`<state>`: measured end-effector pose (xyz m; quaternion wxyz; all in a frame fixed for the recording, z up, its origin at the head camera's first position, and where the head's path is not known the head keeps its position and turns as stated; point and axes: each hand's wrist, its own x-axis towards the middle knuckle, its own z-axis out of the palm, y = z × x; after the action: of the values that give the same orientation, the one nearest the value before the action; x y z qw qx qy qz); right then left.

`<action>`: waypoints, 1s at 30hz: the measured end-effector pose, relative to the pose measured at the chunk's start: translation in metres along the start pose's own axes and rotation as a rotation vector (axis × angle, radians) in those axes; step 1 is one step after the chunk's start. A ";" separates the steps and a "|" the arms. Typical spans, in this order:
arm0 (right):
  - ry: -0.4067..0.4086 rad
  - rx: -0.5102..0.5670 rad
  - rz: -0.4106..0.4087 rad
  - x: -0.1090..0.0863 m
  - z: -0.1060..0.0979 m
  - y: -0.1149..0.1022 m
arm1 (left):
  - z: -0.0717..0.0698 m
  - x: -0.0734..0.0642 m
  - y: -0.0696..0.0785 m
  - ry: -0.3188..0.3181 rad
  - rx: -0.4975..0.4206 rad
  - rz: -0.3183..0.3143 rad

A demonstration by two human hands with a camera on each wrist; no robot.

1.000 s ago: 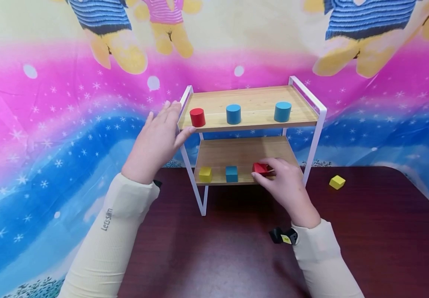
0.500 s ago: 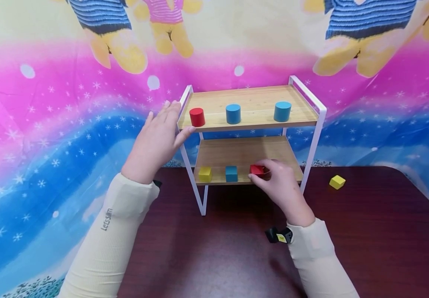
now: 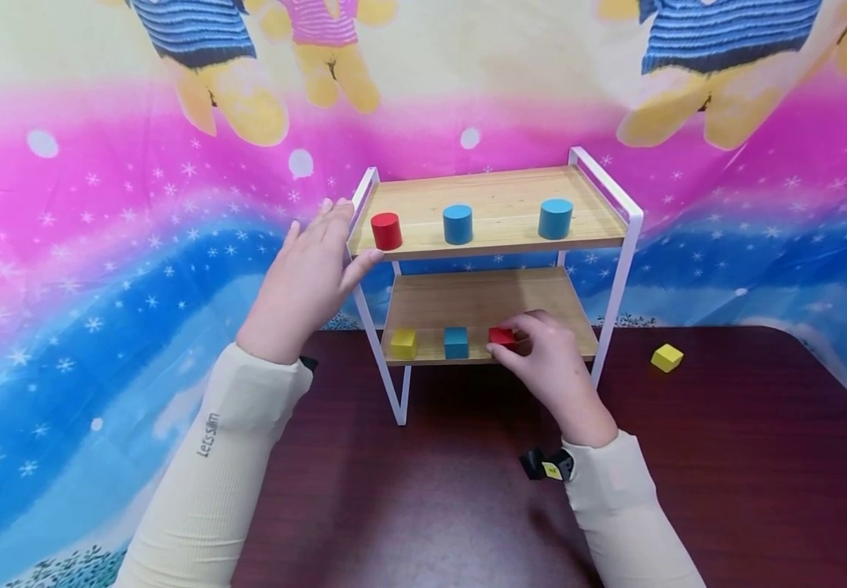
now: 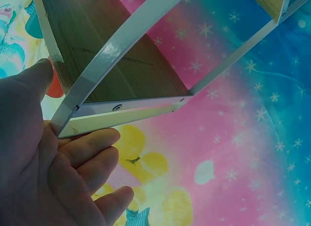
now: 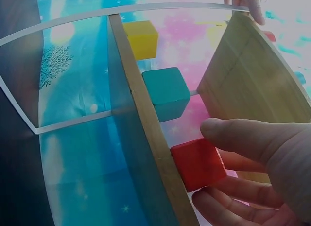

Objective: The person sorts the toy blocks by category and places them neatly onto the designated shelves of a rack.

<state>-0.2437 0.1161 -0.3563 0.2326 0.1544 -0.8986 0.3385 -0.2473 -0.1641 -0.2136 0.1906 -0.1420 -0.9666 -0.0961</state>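
Note:
My right hand (image 3: 551,359) holds a red cube (image 3: 500,336) at the lower shelf's front edge, thumb on one side and fingers on the other. In the right wrist view the red cube (image 5: 198,164) sits against the shelf board between thumb and fingertips. To its left on that shelf stand a blue-green cube (image 3: 456,343) and a yellow cube (image 3: 404,344). My left hand (image 3: 305,273) rests at the upper left corner of the two-tier rack, fingers extended along the white frame (image 4: 104,56). Its thumb reaches below a red cylinder (image 3: 386,232) on the upper shelf.
On the upper shelf (image 3: 497,186) stand two blue cylinders, one in the middle (image 3: 457,224) and one at right (image 3: 555,219). Another yellow cube (image 3: 666,358) lies on the dark table (image 3: 423,506) right of the rack. A printed cloth (image 3: 136,204) hangs behind.
My right hand and the red cube have moved left along the lower shelf, and the tilted cube now sits level, nearer the blue-green cube. My left hand has stayed at the rack's corner.

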 end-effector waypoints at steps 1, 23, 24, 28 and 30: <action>0.003 0.003 -0.002 0.000 -0.001 0.000 | 0.000 0.000 0.000 0.001 -0.001 -0.001; 0.033 0.050 -0.012 -0.019 -0.021 -0.002 | 0.001 -0.001 -0.001 0.002 0.001 -0.004; 0.038 0.042 -0.019 -0.020 -0.023 -0.002 | 0.001 -0.001 -0.001 0.001 0.000 -0.004; 0.056 0.016 -0.035 -0.026 -0.029 0.000 | 0.000 -0.001 -0.001 -0.004 -0.002 -0.005; 0.063 0.001 -0.040 -0.030 -0.032 0.000 | 0.000 -0.001 -0.001 -0.004 -0.003 -0.007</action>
<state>-0.2086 0.1416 -0.3510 0.2672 0.1617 -0.8874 0.3391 -0.2464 -0.1650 -0.2144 0.1882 -0.1391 -0.9673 -0.0977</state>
